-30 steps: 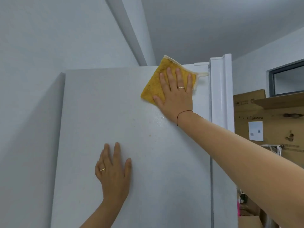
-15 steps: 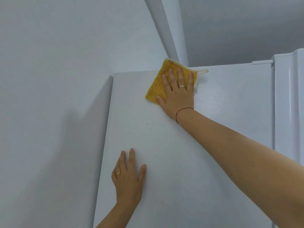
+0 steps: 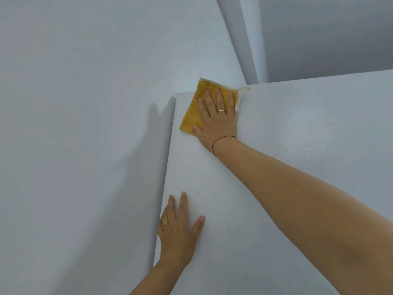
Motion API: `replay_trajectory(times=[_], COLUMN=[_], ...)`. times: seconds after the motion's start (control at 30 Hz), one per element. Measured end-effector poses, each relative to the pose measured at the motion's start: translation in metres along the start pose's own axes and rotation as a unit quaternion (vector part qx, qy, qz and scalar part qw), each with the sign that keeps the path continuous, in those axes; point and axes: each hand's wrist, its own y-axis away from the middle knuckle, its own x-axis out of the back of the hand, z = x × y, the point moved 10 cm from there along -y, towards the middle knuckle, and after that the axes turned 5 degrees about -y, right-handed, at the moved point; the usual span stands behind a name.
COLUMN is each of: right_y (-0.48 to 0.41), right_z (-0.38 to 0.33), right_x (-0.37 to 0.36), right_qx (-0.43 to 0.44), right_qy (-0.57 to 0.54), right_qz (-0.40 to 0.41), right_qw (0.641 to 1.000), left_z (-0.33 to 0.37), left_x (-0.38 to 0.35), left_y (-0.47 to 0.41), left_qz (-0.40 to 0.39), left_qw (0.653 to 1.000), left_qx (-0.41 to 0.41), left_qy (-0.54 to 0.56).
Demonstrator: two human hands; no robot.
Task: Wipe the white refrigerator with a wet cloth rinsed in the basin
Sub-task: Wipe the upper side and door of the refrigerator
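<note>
**Yellow cloth [image 3: 191, 111] pressed flat in the top corner of the refrigerator [image 3: 276, 128]**

So the right hand [image 3: 217, 122] is spread flat over the cloth, fingers straight, pressing it against the white panel right up at the upper left corner. The cloth's top edge pokes a bit above the refrigerator's top line, and its pale hem shows just to the right of the fingers. That hand has a thin gold ring [image 3: 221, 111] and a dark thread [image 3: 223, 138] round the wrist.

The left hand [image 3: 178, 233] sits lower on the same panel, close to its left edge. Palm down, fingers straight and slightly fanned, holding nothing. It wears a ring too. The two hands are well apart, one above the other.

Off to the right of the cloth the panel has a glossy sheen. On the left is a plain pale wall [image 3: 74, 103] with the refrigerator's shadow on it, and a beam [image 3: 244, 39] runs across the ceiling above.
</note>
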Motion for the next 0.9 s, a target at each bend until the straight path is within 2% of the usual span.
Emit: replay_trajectory(times=[0.4, 0.63, 0.9], right_y=[-0.009, 0.059, 0.147], right_z=[-0.067, -0.104, -0.131], right_x=[-0.014, -0.037, -0.060], right_qx=[0.098, 0.124, 0.122], right_qy=[-0.010, -0.042, -0.032], right_qz=[-0.028, -0.037, -0.066], right_qw=[0.995, 0.991, 0.990], left_z=[-0.034, -0.041, -0.063], left_x=[-0.001, -0.006, -0.031], left_y=[0.006, 0.029, 0.071], left_qz=[-0.021, -0.032, -0.095], left_qw=[0.999, 0.998, 0.990], left_qx=[0.022, 0.041, 0.100], left_qy=[0.018, 0.036, 0.022])
